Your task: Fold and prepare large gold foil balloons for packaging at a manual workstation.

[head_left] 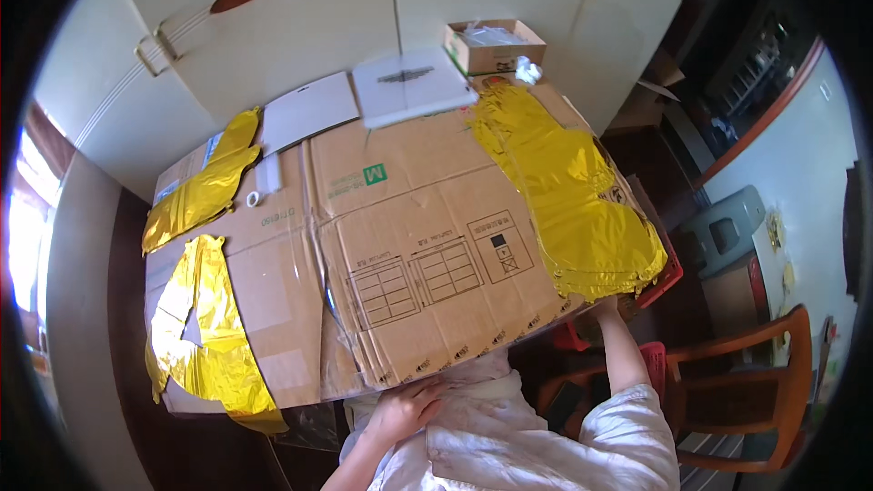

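My left hand (pixel 406 410) lies against my light clothing just below the table's near edge, its fingers stretched out and holding nothing. At the table's near right corner, my right hand (pixel 604 306) reaches in by the lower end of a stack of flat gold foil balloons (pixel 573 205); its fingers are hidden there, and whether it grips them I cannot tell. Another flat gold foil balloon (pixel 214 345) hangs partly over the near left edge. Farther back on the left lie more gold foil balloons (pixel 200 195).
Flattened cardboard (pixel 418 218) covers the table. A roll of tape (pixel 254 199), a grey-white board (pixel 309 111), a white tablet-like panel (pixel 411 86) and a small open box (pixel 496 50) with clear plastic lie toward the back. At right are a wooden chair (pixel 787 382) and a grey stool (pixel 723 227).
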A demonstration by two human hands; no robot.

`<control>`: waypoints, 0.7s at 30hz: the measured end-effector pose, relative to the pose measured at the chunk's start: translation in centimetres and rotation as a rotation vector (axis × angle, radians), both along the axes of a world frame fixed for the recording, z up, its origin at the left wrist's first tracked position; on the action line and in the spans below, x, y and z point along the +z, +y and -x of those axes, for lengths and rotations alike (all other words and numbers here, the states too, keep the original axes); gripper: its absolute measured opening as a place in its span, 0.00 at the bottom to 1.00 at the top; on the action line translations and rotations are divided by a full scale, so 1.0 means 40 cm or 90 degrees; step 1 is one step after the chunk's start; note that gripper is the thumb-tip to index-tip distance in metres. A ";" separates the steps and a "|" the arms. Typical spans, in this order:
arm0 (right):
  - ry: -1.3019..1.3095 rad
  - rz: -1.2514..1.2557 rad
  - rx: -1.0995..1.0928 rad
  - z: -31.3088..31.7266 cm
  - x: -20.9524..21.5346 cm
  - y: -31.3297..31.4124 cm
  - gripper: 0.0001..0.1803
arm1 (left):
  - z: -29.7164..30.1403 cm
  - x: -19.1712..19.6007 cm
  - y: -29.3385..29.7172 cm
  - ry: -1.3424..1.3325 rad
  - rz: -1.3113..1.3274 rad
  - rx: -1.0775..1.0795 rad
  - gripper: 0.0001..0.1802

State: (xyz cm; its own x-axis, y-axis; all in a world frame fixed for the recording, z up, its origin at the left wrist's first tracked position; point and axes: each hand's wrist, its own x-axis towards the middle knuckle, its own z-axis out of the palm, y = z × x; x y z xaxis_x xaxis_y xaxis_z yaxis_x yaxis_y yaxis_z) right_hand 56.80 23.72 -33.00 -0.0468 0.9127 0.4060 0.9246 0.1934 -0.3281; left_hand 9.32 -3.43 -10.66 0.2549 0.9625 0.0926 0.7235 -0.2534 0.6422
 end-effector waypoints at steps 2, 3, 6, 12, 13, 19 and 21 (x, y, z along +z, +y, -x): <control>0.005 -0.004 -0.004 -0.006 0.003 -0.015 0.18 | 0.001 -0.009 -0.005 0.004 -0.019 -0.012 0.15; 0.005 -0.004 -0.004 -0.006 0.004 -0.015 0.19 | 0.001 -0.012 -0.008 0.006 -0.026 -0.020 0.15; 0.008 -0.008 0.001 -0.004 0.013 0.002 0.19 | -0.003 -0.012 -0.008 0.005 -0.062 -0.007 0.14; 0.001 -0.006 -0.008 0.003 0.020 0.021 0.19 | -0.006 -0.025 -0.004 0.015 -0.032 -0.008 0.13; 0.001 -0.003 -0.006 0.010 0.017 0.021 0.19 | -0.006 -0.028 -0.005 0.003 -0.017 -0.008 0.13; -0.003 0.005 0.002 0.037 -0.003 0.000 0.20 | -0.009 -0.009 0.001 0.010 -0.009 -0.007 0.13; -0.013 0.009 0.021 0.033 -0.002 -0.027 0.20 | -0.005 -0.007 0.001 0.028 -0.037 -0.007 0.12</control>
